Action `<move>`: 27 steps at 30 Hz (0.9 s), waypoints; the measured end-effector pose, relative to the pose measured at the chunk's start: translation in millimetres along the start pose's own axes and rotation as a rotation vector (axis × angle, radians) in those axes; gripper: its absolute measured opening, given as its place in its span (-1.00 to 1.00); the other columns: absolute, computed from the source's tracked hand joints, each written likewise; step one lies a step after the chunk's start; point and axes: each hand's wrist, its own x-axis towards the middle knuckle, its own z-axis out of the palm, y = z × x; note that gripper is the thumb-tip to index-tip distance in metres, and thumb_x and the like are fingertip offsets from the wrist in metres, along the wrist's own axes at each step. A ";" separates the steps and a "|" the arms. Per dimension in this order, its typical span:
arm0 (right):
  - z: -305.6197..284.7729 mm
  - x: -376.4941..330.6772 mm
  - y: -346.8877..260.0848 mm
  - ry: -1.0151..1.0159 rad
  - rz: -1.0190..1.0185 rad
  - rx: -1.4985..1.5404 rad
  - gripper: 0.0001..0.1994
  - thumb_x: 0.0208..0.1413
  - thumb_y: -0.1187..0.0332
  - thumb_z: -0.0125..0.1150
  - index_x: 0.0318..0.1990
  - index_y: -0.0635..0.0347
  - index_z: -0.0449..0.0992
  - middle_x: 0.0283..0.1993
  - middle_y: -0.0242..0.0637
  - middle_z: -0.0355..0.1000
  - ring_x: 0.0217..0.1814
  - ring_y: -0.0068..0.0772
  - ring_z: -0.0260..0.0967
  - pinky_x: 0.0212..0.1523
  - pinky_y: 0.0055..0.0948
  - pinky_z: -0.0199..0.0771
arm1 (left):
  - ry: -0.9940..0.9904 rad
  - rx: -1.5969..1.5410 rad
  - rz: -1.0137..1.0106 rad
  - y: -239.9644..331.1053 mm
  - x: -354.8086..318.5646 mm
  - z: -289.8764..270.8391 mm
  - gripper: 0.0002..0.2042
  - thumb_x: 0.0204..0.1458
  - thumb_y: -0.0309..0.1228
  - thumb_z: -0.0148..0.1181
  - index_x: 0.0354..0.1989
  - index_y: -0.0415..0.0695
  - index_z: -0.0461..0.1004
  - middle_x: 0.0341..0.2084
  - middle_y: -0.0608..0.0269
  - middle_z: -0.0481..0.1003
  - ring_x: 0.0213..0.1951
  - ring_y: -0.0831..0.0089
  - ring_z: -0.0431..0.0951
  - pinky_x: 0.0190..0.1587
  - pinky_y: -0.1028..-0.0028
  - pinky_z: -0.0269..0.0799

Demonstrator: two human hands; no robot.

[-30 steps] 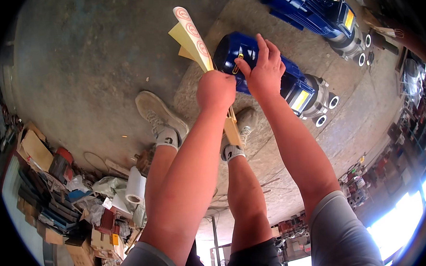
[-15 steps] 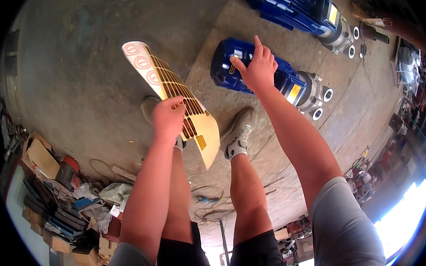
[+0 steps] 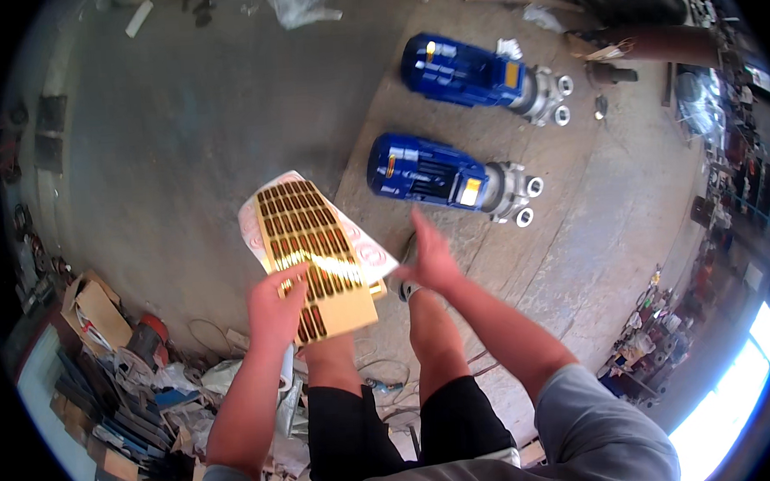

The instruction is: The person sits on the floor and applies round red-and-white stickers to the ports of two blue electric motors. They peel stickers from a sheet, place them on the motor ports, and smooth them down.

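My left hand (image 3: 275, 309) grips a sheet of gold stickers (image 3: 309, 244) by its left edge, thumb on top. Rows of dark oblong stickers cover the sheet, and light glares across its middle. White paper with red round prints (image 3: 371, 255) shows from behind it. Slightly blurred, my right hand (image 3: 432, 260) is open, its thumb near the paper's right corner; I cannot tell whether they touch. Just beyond that hand, the nearer blue electric motor (image 3: 425, 170) lies on the floor. It bears an oval gold sticker (image 3: 391, 165), a yellow plate and a silver pump head (image 3: 509, 190).
A second blue motor (image 3: 459, 69) lies farther back, parallel to the first. Cardboard and scrap (image 3: 104, 368) pile up at the left. Clear plastic (image 3: 294, 3) and a rusty pipe (image 3: 662, 45) are at the back. Cables and a tool lie behind my legs.
My right hand has come off the nearer motor and back toward the sheet. The sheet has turned to face up more. The view has shifted, showing more floor at the back.
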 end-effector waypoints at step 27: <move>-363.9 -397.8 -350.1 -0.068 -0.583 1.007 -0.46 0.14 0.34 0.54 0.23 0.32 0.49 0.06 -0.20 0.62 0.07 -0.43 0.53 0.15 -0.29 0.56 | 0.070 -0.680 0.744 238.0 -538.0 -78.8 -0.26 0.33 -0.58 0.12 0.65 -0.08 -0.04 0.39 -0.01 0.35 0.36 0.16 0.44 0.42 0.16 0.40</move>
